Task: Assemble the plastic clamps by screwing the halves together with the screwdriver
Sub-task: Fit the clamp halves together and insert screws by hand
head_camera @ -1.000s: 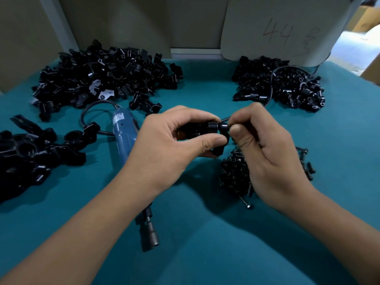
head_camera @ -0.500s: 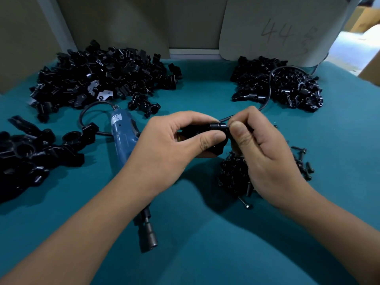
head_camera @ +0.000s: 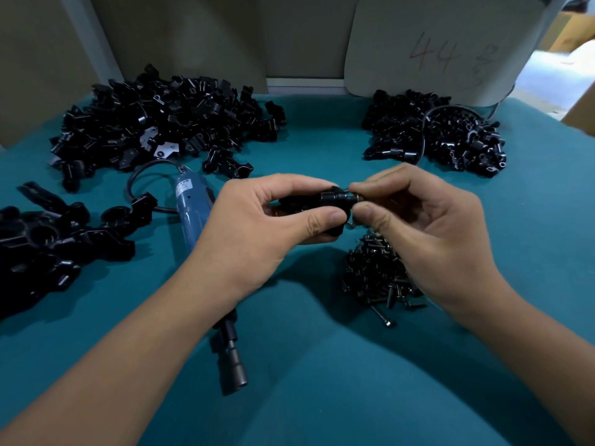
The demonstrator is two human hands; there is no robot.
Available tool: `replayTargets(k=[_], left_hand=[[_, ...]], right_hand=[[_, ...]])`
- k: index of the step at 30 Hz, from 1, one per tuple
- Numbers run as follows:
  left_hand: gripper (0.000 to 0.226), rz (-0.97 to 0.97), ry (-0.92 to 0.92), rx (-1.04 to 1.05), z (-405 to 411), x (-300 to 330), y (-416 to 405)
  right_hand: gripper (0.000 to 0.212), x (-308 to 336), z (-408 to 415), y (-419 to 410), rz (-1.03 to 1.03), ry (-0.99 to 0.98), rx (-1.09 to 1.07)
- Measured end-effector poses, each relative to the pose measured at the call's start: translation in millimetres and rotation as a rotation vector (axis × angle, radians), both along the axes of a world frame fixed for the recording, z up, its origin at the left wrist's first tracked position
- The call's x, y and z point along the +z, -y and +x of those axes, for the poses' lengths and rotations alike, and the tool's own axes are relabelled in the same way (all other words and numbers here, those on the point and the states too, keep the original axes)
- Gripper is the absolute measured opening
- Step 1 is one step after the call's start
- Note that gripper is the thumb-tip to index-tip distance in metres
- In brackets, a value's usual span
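My left hand (head_camera: 257, 230) grips a black plastic clamp (head_camera: 325, 202) above the middle of the teal table. My right hand (head_camera: 428, 233) pinches a small screw (head_camera: 356, 198) between thumb and forefinger at the clamp's right end. The blue electric screwdriver (head_camera: 193, 207) lies on the table under my left forearm, its dark bit end (head_camera: 235, 365) pointing toward me. A heap of black screws (head_camera: 376, 275) lies below my right hand.
A large pile of black clamp halves (head_camera: 161, 123) sits at the back left, another pile (head_camera: 434, 133) with a cable at the back right. Assembled clamps (head_camera: 48, 239) lie at the left edge. A grey board marked 44 (head_camera: 444, 43) leans at the back.
My right hand's fingers have shifted slightly at the clamp's end, with thumb and forefinger now pinching the screw more openly. The clamp stays held in the same place.
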State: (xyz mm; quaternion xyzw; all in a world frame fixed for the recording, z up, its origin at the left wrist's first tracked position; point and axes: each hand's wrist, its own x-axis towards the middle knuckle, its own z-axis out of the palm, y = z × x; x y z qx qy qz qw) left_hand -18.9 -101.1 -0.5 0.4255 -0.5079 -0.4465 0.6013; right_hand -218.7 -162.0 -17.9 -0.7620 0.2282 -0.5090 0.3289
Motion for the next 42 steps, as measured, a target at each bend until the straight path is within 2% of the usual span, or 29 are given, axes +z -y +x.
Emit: replayTargets(k=[6,19,27,33,42], left_hand=[[0.026,-0.006,0.003,0.022,0.9,-0.3,1.2],[0.029,0.026,0.017,0.011,1.1,1.3,0.6],[0.028,0.005,0.033,0.009,1.6,-0.2,0.4],[0.024,-0.049,0.09,0.013,4.0,-1.4,-0.1],[0.022,-0.022,0.115,-0.006,5.5,-0.1,-0.5]], right_hand=[[0.015,-0.8,0.3,-0.1,-0.035,-0.012,-0.056],[0.02,-3.1,4.3,-3.7,0.076,0.068,-0.011],[0.016,-4.8,4.1,-3.4,0.013,0.036,-0.048],[0.018,-3.7,7.0,-4.7,0.043,0.074,-0.018],[0.019,-1.9,4.0,-2.6,-0.061,-0.007,-0.073]])
